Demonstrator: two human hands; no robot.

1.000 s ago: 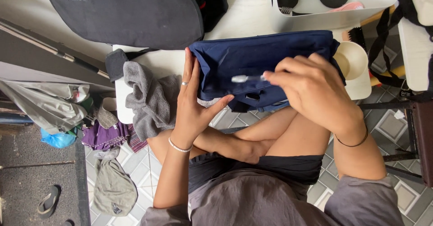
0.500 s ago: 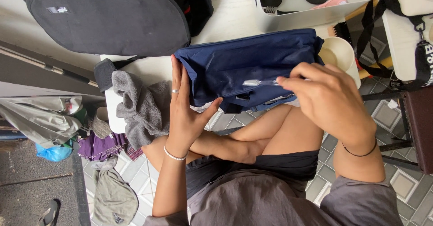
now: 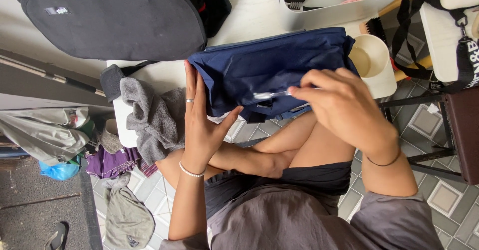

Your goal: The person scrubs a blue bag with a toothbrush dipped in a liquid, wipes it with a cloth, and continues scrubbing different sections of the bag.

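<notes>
Fingers (image 3: 319,83) of right hand (image 3: 344,110) pinch small clear tool (image 3: 272,95), now lower on navy bag (image 3: 269,65) than second ago. Left hand (image 3: 202,118) flat, released, bracing bag's left edge on white counter (image 3: 149,73). Grey towel (image 3: 152,118) beside. Bag position unchanged; work continues.

Right hand (image 3: 344,105) drawn further toward the body with the clear pen (image 3: 272,95), left hand (image 3: 202,123) thumb spread wider against the navy bag (image 3: 269,65).
</notes>
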